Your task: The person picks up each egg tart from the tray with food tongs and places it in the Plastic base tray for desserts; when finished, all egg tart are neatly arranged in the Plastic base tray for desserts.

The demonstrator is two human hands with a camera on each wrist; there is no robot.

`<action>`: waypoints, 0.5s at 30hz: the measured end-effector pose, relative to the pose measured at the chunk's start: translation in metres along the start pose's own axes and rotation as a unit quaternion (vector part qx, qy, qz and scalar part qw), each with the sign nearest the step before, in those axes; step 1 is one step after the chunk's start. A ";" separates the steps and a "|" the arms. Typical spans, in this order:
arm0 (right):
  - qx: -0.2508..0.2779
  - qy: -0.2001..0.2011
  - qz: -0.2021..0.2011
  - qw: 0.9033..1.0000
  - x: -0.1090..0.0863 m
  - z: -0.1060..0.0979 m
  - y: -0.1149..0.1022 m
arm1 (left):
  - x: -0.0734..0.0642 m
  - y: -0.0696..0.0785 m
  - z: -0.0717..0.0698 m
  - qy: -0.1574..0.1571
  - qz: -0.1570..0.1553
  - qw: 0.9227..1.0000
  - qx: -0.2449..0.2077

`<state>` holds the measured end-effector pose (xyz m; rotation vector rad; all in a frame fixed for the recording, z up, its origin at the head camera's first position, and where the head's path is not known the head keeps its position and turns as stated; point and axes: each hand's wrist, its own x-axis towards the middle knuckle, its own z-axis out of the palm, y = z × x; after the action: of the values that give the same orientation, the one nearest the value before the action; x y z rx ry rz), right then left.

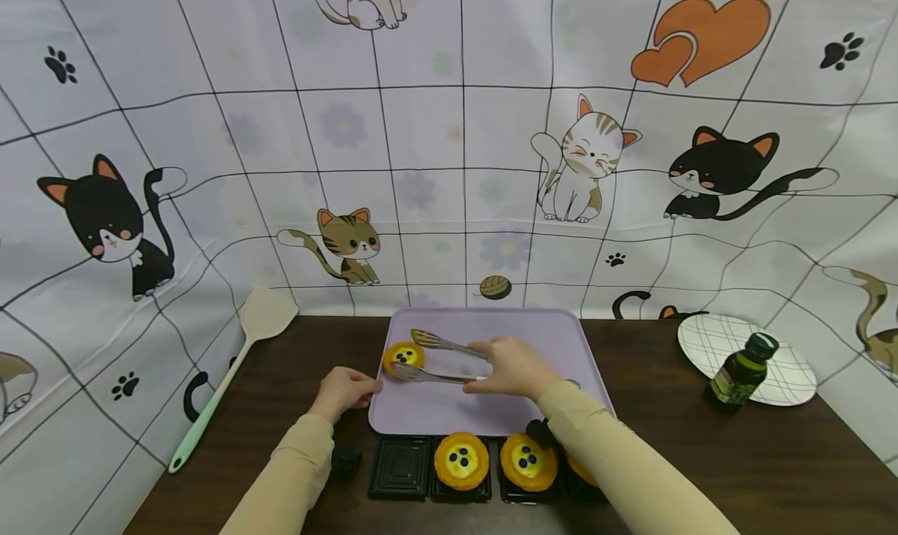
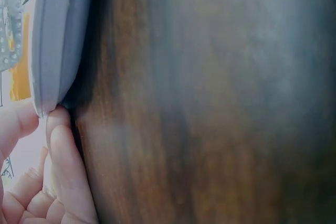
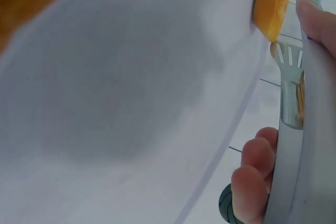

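Observation:
My left hand (image 1: 347, 388) pinches the left rim of a lilac tray (image 1: 491, 324); in the left wrist view thumb and finger meet at the tray's edge (image 2: 63, 40). My right hand (image 1: 512, 367) holds metal tongs (image 1: 449, 345) with slotted ends, reaching left over the tray. Between the spread tips of the tongs sits a yellow tart (image 1: 403, 356) with dark blue dots, at the tray's left side. The right wrist view shows the tart (image 3: 270, 9) on the tray, one slotted end (image 3: 287, 56) close beside it.
Before the tray stand black square trays in a row: a bare one (image 1: 400, 469), then tarts (image 1: 461, 461) in the others, one partly behind the right sleeve (image 1: 617, 457). A spatula (image 1: 235, 363) leans at left. On the right are a green bottle (image 1: 742, 371) and a white plate (image 1: 786, 375).

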<state>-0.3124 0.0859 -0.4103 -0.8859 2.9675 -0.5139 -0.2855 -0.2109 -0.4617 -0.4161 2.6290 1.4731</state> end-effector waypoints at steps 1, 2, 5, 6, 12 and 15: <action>0.003 -0.001 0.003 1.000 0.001 0.001 0.000 | 0.000 0.000 0.000 -0.001 0.000 1.000 0.001; 0.004 -0.003 0.005 1.000 0.001 0.002 -0.001 | 0.001 0.000 0.001 -0.001 0.001 1.000 0.001; 0.008 -0.006 0.012 1.000 0.002 0.003 -0.002 | 0.001 -0.001 0.001 -0.002 0.000 1.000 0.003; 0.008 -0.006 0.014 1.000 0.003 0.003 -0.002 | 0.001 0.000 0.001 -0.002 -0.001 1.000 0.004; 0.009 -0.009 0.016 1.000 0.004 0.004 -0.004 | -0.001 0.002 0.000 -0.001 -0.004 1.000 0.003; 0.012 -0.011 0.015 1.000 0.005 0.005 -0.004 | -0.001 0.002 0.000 -0.001 -0.005 1.000 0.001</action>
<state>-0.3142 0.0790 -0.4134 -0.8382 2.9436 -0.5357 -0.2846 -0.2098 -0.4598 -0.4258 2.6225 1.4676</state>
